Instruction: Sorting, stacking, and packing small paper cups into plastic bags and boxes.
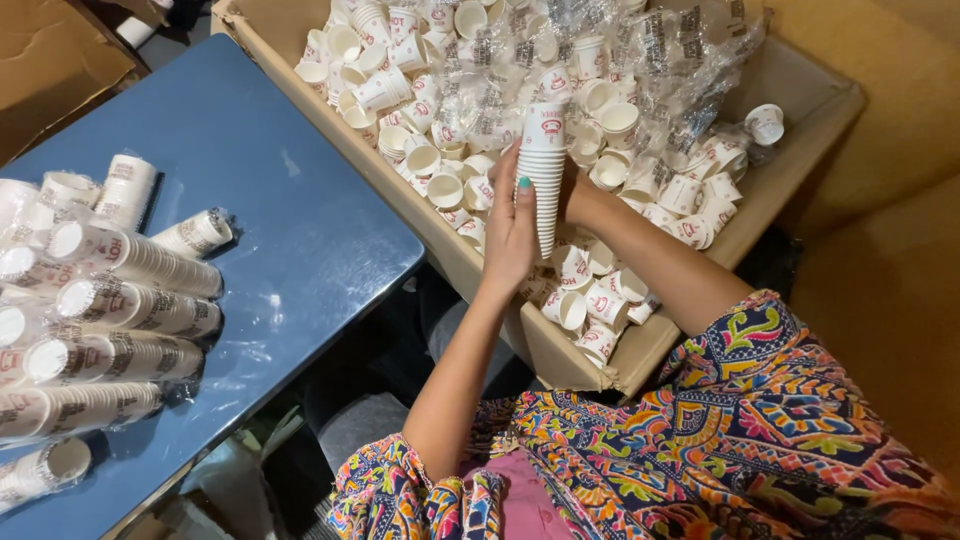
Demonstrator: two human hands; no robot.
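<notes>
At nine o'clock, wrapped cup sleeves lie on a blue table. Just right of centre, the left hand presses flat, fingers together, against an upright stack of paper cups; the right hand clasps it from behind. Toward one o'clock sits a cardboard box of loose cups.

The person is wearing a loose garment patterned all over in swirling paisley shapes of navy, orange, red, yellow, green and pink, with a plain pink panel showing at the middle; the sleeves are ending above the elbows, and one fingernail is showing teal polish
</notes>
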